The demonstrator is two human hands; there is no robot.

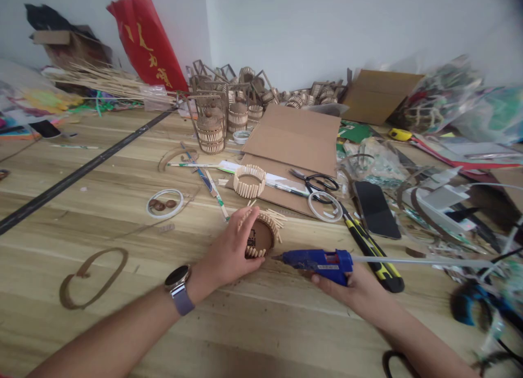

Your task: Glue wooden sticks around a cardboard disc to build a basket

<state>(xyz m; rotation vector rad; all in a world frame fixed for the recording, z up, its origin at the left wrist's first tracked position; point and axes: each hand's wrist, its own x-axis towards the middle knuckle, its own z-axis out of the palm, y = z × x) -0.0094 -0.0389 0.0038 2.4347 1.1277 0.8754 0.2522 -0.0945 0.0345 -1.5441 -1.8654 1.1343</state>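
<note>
My left hand is closed around the near-left side of a small round brown base rimmed with short wooden sticks. Dark printed characters show on its floor. My right hand grips a blue glue gun, its nozzle pointing left, close to the base's lower right edge. A long clear glue stick trails from the gun's back. Loose short sticks lie just behind the base. Farther back stands a ring of pale upright sticks.
Scissors, a yellow-black utility knife and a phone lie to the right. At left, a white ring surrounds brown discs. Cardboard sheets and several small wooden buckets are behind. Cables and plastic clutter the right edge.
</note>
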